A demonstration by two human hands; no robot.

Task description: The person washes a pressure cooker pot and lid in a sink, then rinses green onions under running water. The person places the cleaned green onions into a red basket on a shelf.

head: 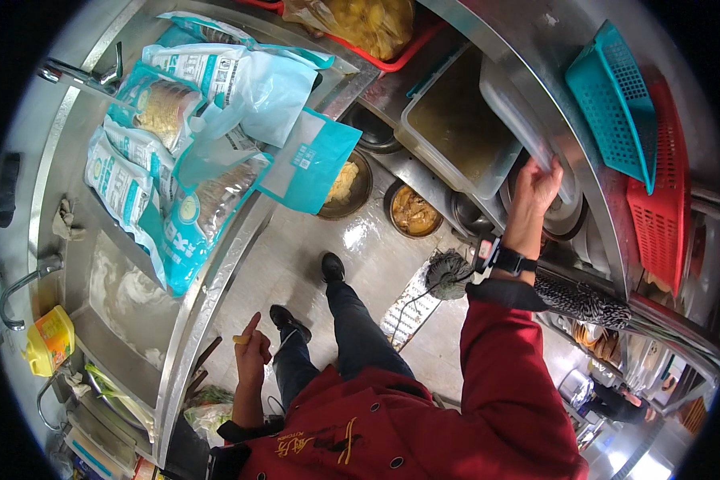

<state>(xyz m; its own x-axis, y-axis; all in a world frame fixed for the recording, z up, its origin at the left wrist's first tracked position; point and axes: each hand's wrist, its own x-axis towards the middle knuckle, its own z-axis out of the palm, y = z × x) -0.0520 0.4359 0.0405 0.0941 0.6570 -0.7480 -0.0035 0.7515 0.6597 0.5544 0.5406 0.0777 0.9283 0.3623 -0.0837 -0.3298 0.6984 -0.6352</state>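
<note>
My right hand [537,183], stretched out, grips the edge of a translucent plastic lid [519,111]. The lid is tilted up beside a large translucent plastic tub [438,157] on the lower shelf. Murky, brownish liquid [465,114] shows inside the tub, and its far side is partly behind the lid. Low in front of me, my left hand [252,348] hangs over the floor near the sink's edge. It holds nothing; its index finger points out, the other fingers curl, and a yellow band [241,339] circles one finger.
Teal-and-white plastic food packages [183,246] pile over the steel sink [201,264]. On the floor sit a bowl of pale food [345,207] and a bowl of brown food in liquid [417,210]. Teal [618,120] and red baskets [660,210] stand right. A mop [450,276] lies nearby.
</note>
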